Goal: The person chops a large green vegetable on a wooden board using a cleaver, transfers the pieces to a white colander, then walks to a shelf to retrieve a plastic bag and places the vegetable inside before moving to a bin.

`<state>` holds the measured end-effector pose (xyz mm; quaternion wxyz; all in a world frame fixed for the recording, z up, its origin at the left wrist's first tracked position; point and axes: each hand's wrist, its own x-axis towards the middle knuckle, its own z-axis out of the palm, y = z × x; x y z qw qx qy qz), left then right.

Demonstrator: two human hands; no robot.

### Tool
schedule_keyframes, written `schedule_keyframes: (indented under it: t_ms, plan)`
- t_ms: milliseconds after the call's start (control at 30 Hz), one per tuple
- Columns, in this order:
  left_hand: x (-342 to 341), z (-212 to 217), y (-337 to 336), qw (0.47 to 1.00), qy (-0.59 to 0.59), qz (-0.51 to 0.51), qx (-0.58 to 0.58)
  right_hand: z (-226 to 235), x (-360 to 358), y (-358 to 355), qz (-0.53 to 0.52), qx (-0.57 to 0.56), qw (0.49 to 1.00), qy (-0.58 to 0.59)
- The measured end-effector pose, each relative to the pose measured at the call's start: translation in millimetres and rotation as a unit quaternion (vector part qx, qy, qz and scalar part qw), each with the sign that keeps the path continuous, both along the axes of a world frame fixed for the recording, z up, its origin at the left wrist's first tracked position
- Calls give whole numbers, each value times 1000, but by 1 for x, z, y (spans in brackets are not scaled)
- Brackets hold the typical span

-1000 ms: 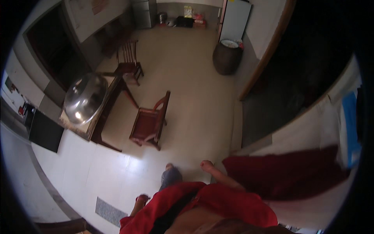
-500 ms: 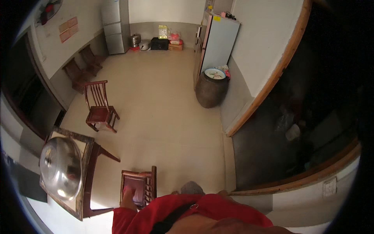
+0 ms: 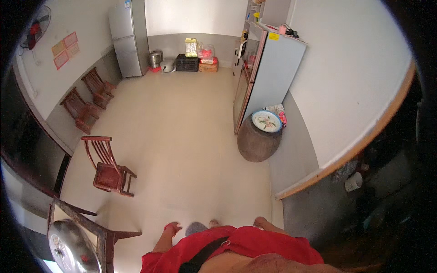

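Red cloth covers the person's torso in a loose shirt (image 3: 277,243), crossed by a black strap (image 3: 205,255). Out to its left side hangs the left hand (image 3: 173,227), small in view, with something red showing at it; whether that is held or worn, and how far the fingers are open, I cannot tell. The right hand (image 3: 261,222) hangs on the other side, near the doorway edge; nothing shows in its grasp, though its fingers are too small to read. Between the hands, a grey trouser leg (image 3: 196,228) shows above the tiles.

At lower left, apart from the left hand, stands the wooden worktop (image 3: 63,212), bearing a shiny metal domed lid (image 3: 77,245) with a knob. Beyond it is a reddish-brown slatted chair (image 3: 108,176).

Farther off on the right, a patterned tray (image 3: 266,121) sits atop a dark round jar (image 3: 258,144), beside a tall cabinet (image 3: 275,68). Two low chairs line the left wall. By the far wall are a silver fridge (image 3: 129,54), a black crate (image 3: 187,63) and a cardboard box (image 3: 208,68).
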<state>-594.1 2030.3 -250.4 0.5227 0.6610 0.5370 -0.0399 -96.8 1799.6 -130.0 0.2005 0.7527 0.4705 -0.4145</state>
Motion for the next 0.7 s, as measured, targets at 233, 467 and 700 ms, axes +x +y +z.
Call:
schedule_keyframes:
  t_ms: [233,467,700]
  plan:
    - [28,38,115,952,265,-88,-124,11,87,264,-162,212,959,90]
    - [107,40,362,946,281,-132,-90,-64,138,368,-111,318,891,304]
    - [210,52,722,944,124,-66,299,69,179,627,-206,122,956,170]
